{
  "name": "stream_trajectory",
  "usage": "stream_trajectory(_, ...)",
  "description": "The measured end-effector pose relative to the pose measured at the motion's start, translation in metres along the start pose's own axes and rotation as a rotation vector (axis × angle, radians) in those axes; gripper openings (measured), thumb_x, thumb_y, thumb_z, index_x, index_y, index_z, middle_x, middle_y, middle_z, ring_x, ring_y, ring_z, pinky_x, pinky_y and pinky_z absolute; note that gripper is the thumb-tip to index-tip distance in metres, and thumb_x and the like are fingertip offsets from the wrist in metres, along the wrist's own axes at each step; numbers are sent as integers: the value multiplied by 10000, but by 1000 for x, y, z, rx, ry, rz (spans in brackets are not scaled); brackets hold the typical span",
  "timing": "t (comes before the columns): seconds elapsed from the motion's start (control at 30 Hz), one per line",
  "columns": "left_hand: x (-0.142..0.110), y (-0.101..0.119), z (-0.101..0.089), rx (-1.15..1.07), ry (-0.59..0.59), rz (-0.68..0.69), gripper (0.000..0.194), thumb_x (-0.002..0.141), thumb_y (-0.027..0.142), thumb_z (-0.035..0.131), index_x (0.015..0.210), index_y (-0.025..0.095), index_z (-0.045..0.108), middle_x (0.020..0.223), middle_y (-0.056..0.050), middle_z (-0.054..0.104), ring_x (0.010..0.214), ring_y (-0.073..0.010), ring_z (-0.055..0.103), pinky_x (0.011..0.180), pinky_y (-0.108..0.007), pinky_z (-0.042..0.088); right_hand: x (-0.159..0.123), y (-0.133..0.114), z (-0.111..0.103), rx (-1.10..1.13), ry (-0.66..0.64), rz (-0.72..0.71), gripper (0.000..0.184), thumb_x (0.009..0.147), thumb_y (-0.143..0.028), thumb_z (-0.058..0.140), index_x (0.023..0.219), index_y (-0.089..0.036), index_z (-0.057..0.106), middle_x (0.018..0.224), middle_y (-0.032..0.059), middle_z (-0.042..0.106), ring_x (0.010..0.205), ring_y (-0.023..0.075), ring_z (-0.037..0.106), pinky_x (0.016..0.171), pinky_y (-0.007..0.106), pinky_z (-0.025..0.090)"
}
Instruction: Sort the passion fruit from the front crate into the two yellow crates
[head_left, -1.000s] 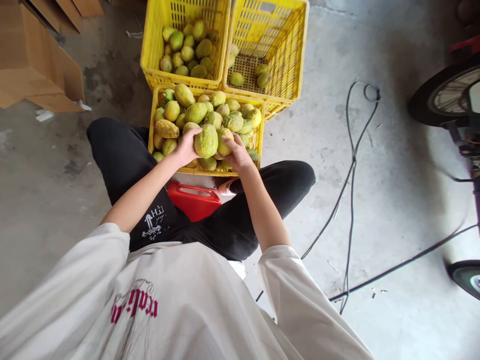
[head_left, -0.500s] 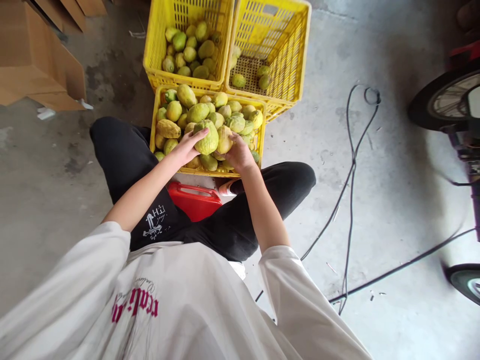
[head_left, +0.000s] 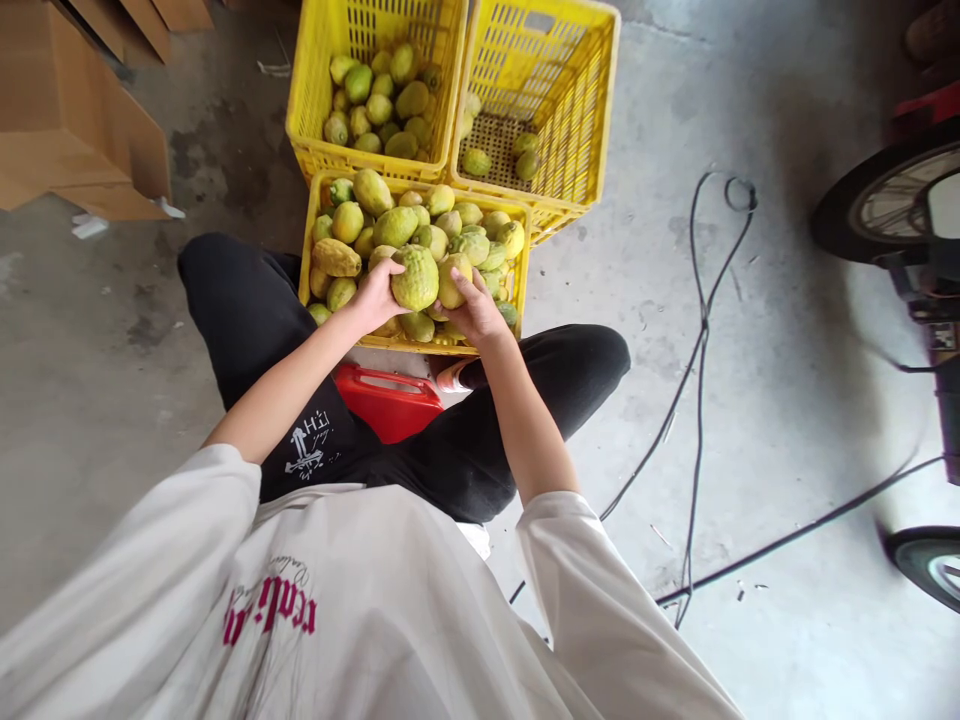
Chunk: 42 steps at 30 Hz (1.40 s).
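I sit on a red stool (head_left: 386,400) with a yellow crate (head_left: 521,258) of bumpy yellow-green fruits between my knees. My left hand (head_left: 373,296) cups a large bumpy green fruit (head_left: 415,277) just above the pile. My right hand (head_left: 474,310) grips a smaller yellowish fruit (head_left: 452,281) right beside it; the two fruits touch.
Behind the near crate stand a crate (head_left: 304,95) part-filled with fruits and a nearly empty crate (head_left: 592,110) holding three. Cardboard boxes (head_left: 71,120) lie at the left. Black cables (head_left: 701,330) cross the concrete floor, and bike wheels (head_left: 885,200) stand at the right.
My left hand, whose fingers lay stretched over the large fruit half a second ago, has wrapped round it again. Both fruits have stayed above the near crate.
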<state>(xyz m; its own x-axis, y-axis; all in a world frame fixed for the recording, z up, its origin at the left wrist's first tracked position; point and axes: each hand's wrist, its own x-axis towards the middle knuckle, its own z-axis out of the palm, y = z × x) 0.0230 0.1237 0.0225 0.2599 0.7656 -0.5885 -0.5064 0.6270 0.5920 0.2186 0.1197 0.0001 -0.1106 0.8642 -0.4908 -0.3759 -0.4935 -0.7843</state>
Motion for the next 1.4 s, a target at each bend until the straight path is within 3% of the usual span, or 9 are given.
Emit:
stream_trajectory(0.17,-5,2,2,1,7,70,411,1033,237,702,1438,239,633,1567,-114,768,1635,-367,613,1362,-626,508,2,-10,3,33,-37,33,495,806,-744,860,1116,-397,692,1048,-15,834,1377,301,664,1031,508,667)
stream_trajectory(0.4,-9,5,2,25,-20,60,508,1084,355,749,1570,297,615,1606,-113,751,1658,-404,592,1368,-728,450,-1,-9,6,61,-86,48,477,719,-602,966,1083,-430,710,1127,-3,854,1367,367,759,895,532,773)
stream_trajectory(0.5,-12,6,1,57,-31,71,519,1084,338,744,1583,291,612,1632,-109,744,1673,-379,576,1402,-688,431,-3,-4,5,76,-100,28,489,703,-566,1022,1049,-421,707,1185,-19,857,1371,349,765,910,521,787)
stream_trajectory(0.67,-14,7,1,84,-39,61,497,1047,330,780,1519,253,644,1573,-118,787,1662,-372,578,1442,-627,412,-6,-1,3,75,-85,-3,543,686,-464,1075,1042,-405,669,1216,-102,842,1409,258,701,1068,463,746)
stream_trajectory(0.9,-2,8,-1,-9,24,2,521,1014,302,603,1527,232,665,1370,-77,864,1563,-381,684,1301,-580,602,-1,1,1,36,-50,-22,574,619,-533,1070,1027,-432,678,1160,-88,858,1526,321,606,1129,539,667)
stream_trajectory(1.07,-9,7,2,17,-11,43,471,1059,325,721,1517,260,629,1439,-75,848,1647,-345,602,1411,-564,471,1,-6,5,48,-79,32,474,692,-633,918,1042,-399,700,1115,-10,857,1495,364,640,1087,555,671)
stream_trajectory(1.17,-13,6,5,30,-19,79,494,1069,388,766,1535,282,640,1456,-82,839,1663,-367,586,1388,-612,482,-3,-12,9,45,-89,49,498,701,-644,846,1113,-409,692,1095,6,851,1440,375,672,1034,579,695)
stream_trajectory(1.27,-13,7,7,31,11,104,475,1085,396,724,1545,289,668,1461,-70,847,1674,-362,579,1378,-606,494,-6,-12,12,30,-100,36,554,646,-642,921,1097,-426,683,1091,-1,848,1436,378,671,1020,584,711)
stream_trajectory(1.4,-12,9,7,41,25,121,432,1086,405,689,1503,300,738,1410,-19,885,1709,-333,534,1447,-501,404,-9,-6,13,29,-152,-5,592,624,-643,1035,1033,-392,688,1154,-16,852,1459,347,654,1106,572,683)
